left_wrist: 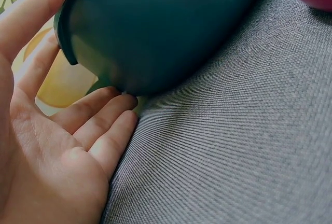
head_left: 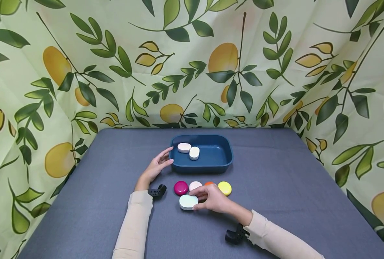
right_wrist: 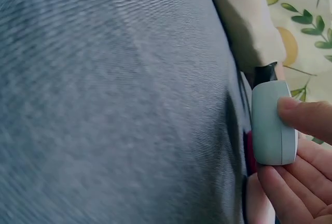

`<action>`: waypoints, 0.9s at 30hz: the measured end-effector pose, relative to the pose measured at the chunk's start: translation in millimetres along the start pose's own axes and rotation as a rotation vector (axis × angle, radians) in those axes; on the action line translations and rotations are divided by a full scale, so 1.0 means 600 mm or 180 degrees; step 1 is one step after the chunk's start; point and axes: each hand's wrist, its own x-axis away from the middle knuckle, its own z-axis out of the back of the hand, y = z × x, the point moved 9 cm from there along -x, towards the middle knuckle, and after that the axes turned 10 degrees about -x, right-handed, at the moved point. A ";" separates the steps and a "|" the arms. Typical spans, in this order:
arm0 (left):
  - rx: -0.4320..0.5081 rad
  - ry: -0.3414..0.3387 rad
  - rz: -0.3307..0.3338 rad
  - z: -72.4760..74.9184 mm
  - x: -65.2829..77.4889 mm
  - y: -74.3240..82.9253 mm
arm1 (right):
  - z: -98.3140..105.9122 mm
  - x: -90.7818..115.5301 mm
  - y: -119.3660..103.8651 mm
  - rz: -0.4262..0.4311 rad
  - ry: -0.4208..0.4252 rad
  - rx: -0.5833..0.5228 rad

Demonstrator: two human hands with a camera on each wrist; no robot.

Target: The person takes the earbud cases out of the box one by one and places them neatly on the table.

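Note:
My right hand (head_left: 213,199) pinches a pale mint oval case (head_left: 188,202) with a lid seam between thumb and fingers. In the right wrist view the case (right_wrist: 271,124) shows with the thumb on one face and fingers at its other side. My left hand (head_left: 154,169) is at the left end of a dark blue tray (head_left: 201,169), its fingers spread and fingertips right at the rim. In the left wrist view the left palm (left_wrist: 57,156) faces the tray's end wall (left_wrist: 155,32). Two white oval pieces (head_left: 184,147) lie in the tray's left half.
In front of the tray is a row of round glossy pieces: magenta (head_left: 181,188), pale pink (head_left: 195,186), orange (head_left: 209,183) and yellow (head_left: 224,188). My right hand partly covers the middle ones. A grey cloth (head_left: 120,162) covers the table; a leaf-print curtain (head_left: 192,86) hangs behind.

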 end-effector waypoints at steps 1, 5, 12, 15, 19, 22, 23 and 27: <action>-0.0003 -0.0007 -0.0001 -0.001 0.000 0.000 | -0.002 0.000 0.003 -0.0024 0.0001 0.0008; -0.0002 -0.0030 0.0019 -0.003 0.003 -0.001 | -0.011 0.003 0.011 -0.0053 -0.0047 0.0145; 0.0008 -0.0012 -0.0020 -0.002 0.001 -0.001 | -0.015 0.003 0.008 -0.0011 -0.0078 0.0369; -0.0004 -0.0005 -0.0024 0.001 -0.001 -0.001 | -0.014 0.002 0.004 0.0010 -0.0085 0.0429; -0.0011 -0.0007 -0.0021 0.002 -0.003 -0.002 | -0.010 0.000 -0.002 0.0038 -0.0011 0.0478; 0.0002 0.0000 -0.0010 0.001 -0.002 -0.001 | -0.006 0.000 -0.005 0.0070 0.0075 0.0517; -0.0003 -0.0001 -0.0010 0.001 -0.002 0.000 | -0.006 0.000 -0.006 0.0079 0.0105 0.0532; -0.0006 -0.0007 -0.0010 0.000 0.000 0.002 | -0.005 0.000 -0.009 0.0131 0.0210 0.0589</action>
